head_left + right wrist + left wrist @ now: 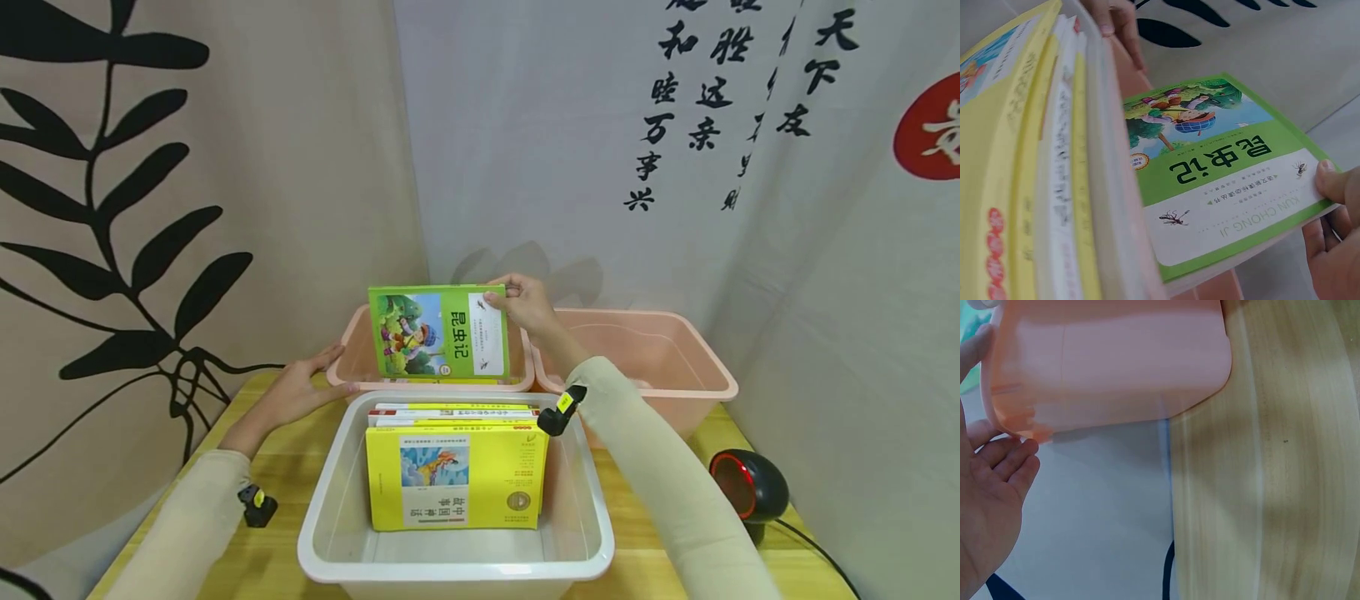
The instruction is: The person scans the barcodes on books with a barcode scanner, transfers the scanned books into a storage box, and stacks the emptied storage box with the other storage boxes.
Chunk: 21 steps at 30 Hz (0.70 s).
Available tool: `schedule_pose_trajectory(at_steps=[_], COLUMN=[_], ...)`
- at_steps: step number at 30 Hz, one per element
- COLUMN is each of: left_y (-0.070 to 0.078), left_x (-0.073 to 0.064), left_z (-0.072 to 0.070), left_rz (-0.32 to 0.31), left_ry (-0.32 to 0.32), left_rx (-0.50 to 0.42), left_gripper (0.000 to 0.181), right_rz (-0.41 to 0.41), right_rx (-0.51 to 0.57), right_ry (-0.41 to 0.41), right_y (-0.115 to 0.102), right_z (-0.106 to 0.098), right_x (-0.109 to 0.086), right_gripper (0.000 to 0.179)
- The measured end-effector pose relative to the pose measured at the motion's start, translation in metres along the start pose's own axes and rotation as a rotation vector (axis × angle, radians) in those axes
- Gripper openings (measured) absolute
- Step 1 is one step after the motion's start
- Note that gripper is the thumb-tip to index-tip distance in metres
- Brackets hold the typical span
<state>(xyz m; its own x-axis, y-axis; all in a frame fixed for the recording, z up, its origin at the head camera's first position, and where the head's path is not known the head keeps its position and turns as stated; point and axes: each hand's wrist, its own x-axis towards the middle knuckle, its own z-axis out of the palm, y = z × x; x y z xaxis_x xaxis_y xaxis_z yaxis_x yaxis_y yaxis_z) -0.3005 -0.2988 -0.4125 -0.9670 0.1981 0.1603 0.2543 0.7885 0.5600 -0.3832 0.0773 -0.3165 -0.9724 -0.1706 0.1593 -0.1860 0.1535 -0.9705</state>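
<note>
My right hand (525, 304) pinches a green picture-covered book (450, 333) by its top right corner, thumb on the front cover. The book is tilted over the left pink bin (347, 357), its lower edge just inside the front rim. In the right wrist view, the thumb (1329, 181) lies on the white panel of the cover. At the bin's front left corner, my left hand (296, 392) rests on the rim with thumb and fingers spread apart. Below the green book, a strip of a yellow book (483, 382) shows inside the bin.
In front stands a white bin (330, 500) with several upright books, a yellow one (495, 475) foremost. A second pink bin (675, 354) stands to the right. A black round device (750, 487) with a cable sits at the wooden table's (637, 533) right edge.
</note>
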Motion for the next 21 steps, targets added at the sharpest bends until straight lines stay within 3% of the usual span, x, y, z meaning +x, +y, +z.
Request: schedule_pose_trajectory(at_steps=[21], left_y=[-0.002], left_x=[-0.001], left_z=[0.002], left_rz=[0.016], left_ry=[0.004], left_rx=[-0.007], left_gripper=[0.097], right_rz=[0.125], right_rx=[-0.201], right_ry=[-0.124], right_y=[0.029], right_z=[0.029], right_x=[-0.005], right_gripper=[0.015])
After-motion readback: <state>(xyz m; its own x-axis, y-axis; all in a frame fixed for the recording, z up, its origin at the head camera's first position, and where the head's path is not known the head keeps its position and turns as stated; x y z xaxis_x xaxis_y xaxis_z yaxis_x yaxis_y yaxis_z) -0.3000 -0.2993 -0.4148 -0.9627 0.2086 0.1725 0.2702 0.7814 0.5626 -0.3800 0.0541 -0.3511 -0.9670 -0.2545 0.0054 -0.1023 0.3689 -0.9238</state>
